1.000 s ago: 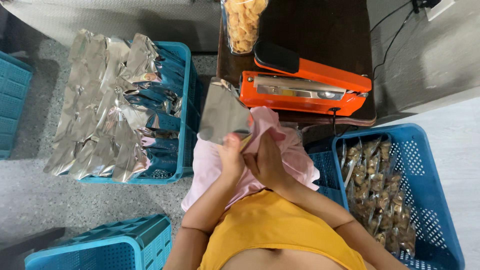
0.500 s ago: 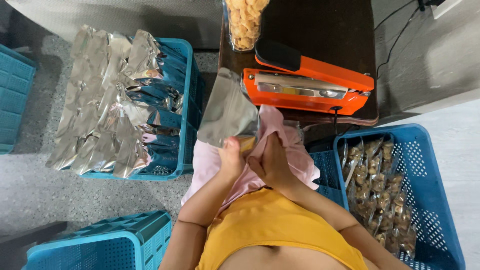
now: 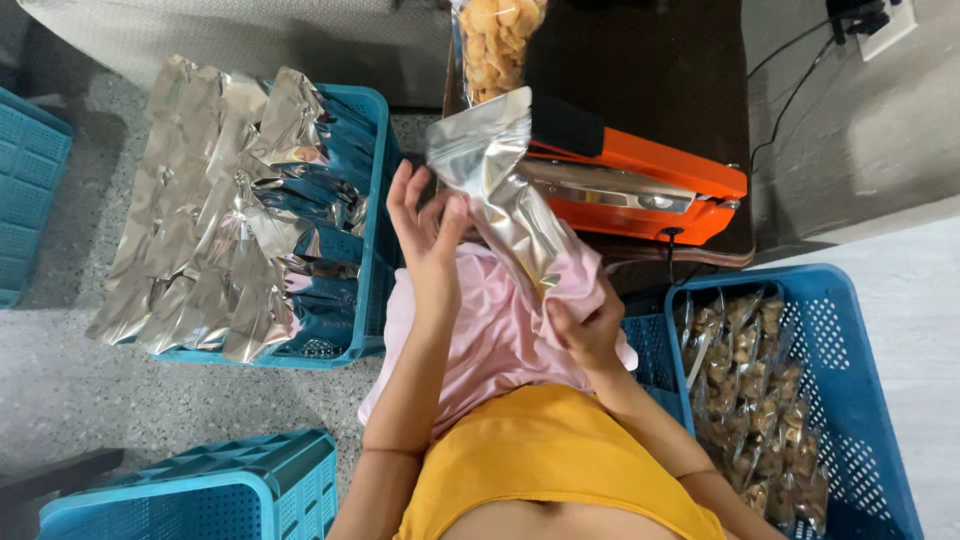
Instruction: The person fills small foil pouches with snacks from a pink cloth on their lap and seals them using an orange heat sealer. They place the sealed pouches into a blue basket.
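Observation:
A silver foil pouch (image 3: 497, 180) slants over my lap, its top end up by the orange heat sealer (image 3: 640, 185). My right hand (image 3: 588, 325) grips the pouch's lower end against the pink cloth (image 3: 480, 330) on my lap. Fingers spread, my left hand (image 3: 425, 225) touches the pouch's left side near its upper part. The sealer stands on a dark wooden table (image 3: 660, 70), just behind the pouch.
A blue crate (image 3: 365, 200) on the left holds several silver foil pouches (image 3: 220, 210). Another blue crate (image 3: 850, 400) at right holds several clear snack packets (image 3: 745, 390). A clear bag of yellow snacks (image 3: 495, 40) stands on the table. More blue crates (image 3: 200, 495) sit lower left.
The foil pouch has been lifted and stretched out lengthwise toward the sealer. My left hand rose and opened beside it, while my right hand stayed at its lower end.

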